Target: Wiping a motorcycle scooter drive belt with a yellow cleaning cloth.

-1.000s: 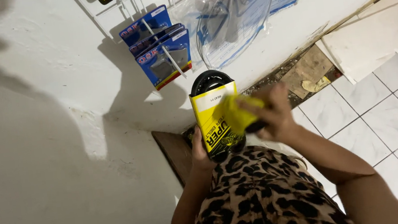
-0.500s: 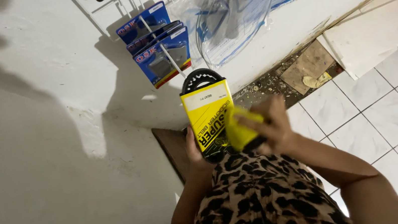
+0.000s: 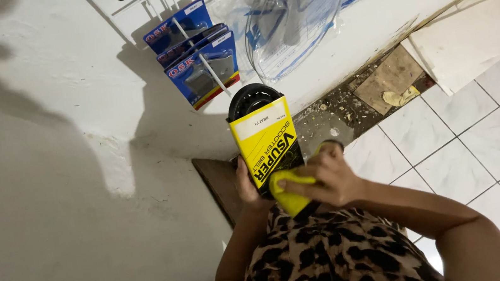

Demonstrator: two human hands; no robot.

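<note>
Yellow cloth wiping a boxed scooter belt, lower end under way.

The left hand (image 3: 246, 185) grips the yellow belt sleeve (image 3: 266, 141) upright before the white wall (image 3: 42, 153); the right hand (image 3: 325, 179), closed on a yellow cloth (image 3: 287, 194), rubs its bottom edge. The upper face looks wiped already. Since half a second ago, the cloth has slid lower and the sleeve sits slightly higher.

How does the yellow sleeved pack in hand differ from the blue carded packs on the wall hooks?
The yellow sleeved pack is held by the left hand while the right hand presses a yellow cloth on it; the blue carded packs hang untouched. It is a lone pack; they hang several deep. A black loop tops it; theirs are flat cards.
</note>
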